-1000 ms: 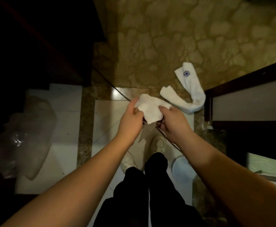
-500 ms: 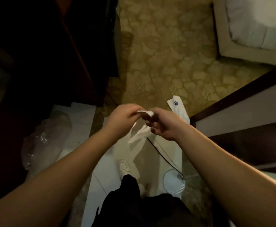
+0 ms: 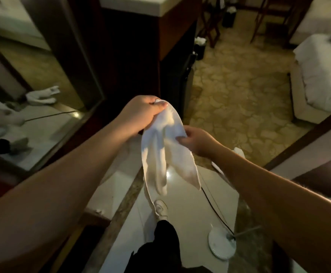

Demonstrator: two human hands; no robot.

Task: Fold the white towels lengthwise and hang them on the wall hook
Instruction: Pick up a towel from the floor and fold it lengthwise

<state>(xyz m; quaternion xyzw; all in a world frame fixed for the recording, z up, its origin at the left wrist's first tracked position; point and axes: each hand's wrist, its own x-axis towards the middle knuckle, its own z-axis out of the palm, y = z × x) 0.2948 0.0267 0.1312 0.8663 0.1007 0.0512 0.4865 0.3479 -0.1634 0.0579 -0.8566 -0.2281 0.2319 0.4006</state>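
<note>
A small white towel [image 3: 166, 152] hangs in front of me, draped in long folds down towards the floor. My left hand [image 3: 141, 113] grips its top end, fingers curled round the cloth. Lower and to the right, my right hand [image 3: 197, 139] pinches the towel's right edge. A second white towel [image 3: 239, 151] lies on the floor behind my right wrist, mostly hidden. No wall hook is visible.
A mirror [image 3: 32, 85] on the left reflects the floor and a towel. A dark cabinet [image 3: 141, 56] stands ahead. A bed [image 3: 322, 75] sits at the right. A white round lamp base [image 3: 221, 245] and black cable [image 3: 212, 203] lie on the tiles by my shoe [image 3: 160, 207].
My view has lifted from the floor to the room. The bunched towel has been drawn out and now hangs long; my left hand rose with its top while my right hand moved down its edge.
</note>
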